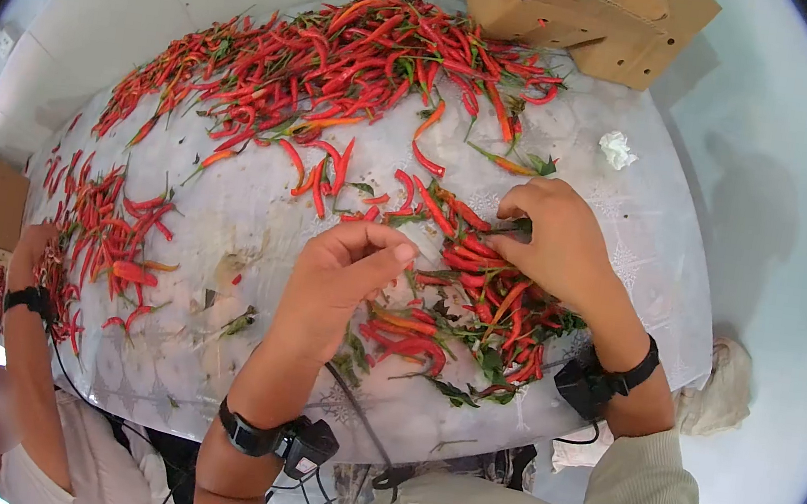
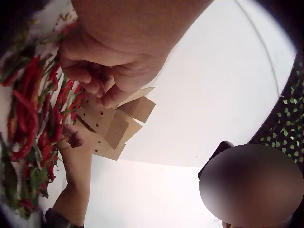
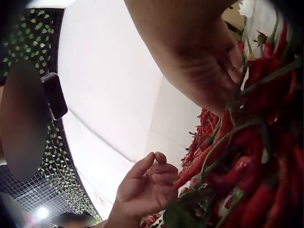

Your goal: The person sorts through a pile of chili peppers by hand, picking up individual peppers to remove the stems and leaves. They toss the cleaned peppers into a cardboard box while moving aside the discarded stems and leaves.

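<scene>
My left hand (image 1: 324,283) hovers over the near edge of the scattered chillies, its fingers curled and thumb tip close to the index finger. Nothing shows in it, also in the right wrist view, where the left hand (image 3: 147,187) is seen from the side. My right hand (image 1: 561,241) is at the far right of the near pile of red chillies (image 1: 512,311), thumb and index finger bent around a dark green leafy bit (image 1: 519,230). I cannot tell whether the fingers grip it. Leaves and stems are mixed through this pile.
A large heap of red chillies (image 1: 347,54) covers the back of the plastic-covered table (image 1: 661,243). A cardboard box (image 1: 613,26) stands behind it, and crumpled white paper (image 1: 617,150) lies at right. At left, another person's arm (image 1: 34,348) reaches toward more chillies (image 1: 114,227).
</scene>
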Demonstrator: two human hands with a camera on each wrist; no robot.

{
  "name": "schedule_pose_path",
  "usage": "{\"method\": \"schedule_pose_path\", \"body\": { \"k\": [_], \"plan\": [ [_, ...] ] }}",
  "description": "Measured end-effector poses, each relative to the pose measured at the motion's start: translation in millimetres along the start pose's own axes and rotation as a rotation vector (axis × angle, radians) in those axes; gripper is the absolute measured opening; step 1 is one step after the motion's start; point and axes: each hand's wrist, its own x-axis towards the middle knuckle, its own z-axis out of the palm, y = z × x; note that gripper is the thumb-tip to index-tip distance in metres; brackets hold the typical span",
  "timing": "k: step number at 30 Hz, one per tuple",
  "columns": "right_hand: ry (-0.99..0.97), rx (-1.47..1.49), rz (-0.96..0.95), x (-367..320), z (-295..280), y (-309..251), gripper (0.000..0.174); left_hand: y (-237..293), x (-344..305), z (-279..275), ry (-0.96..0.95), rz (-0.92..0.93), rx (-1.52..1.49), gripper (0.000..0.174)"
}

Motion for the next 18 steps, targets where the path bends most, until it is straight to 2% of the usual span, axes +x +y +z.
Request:
{"method": "schedule_pose_path", "body": {
  "k": [3,18],
  "plan": [
    [-0.026,-0.002,-0.013,-1.7,-2.6,3.9,0.023,-0.1,0.9,1.6,0.058,0.000,0.027,0.010],
    [0.013,-0.023,-0.049,-1.4,-0.9,0.3,0.017,0.7,-0.2,0.0,0.013,0.011,-0.021,0.011]
  ]
}}
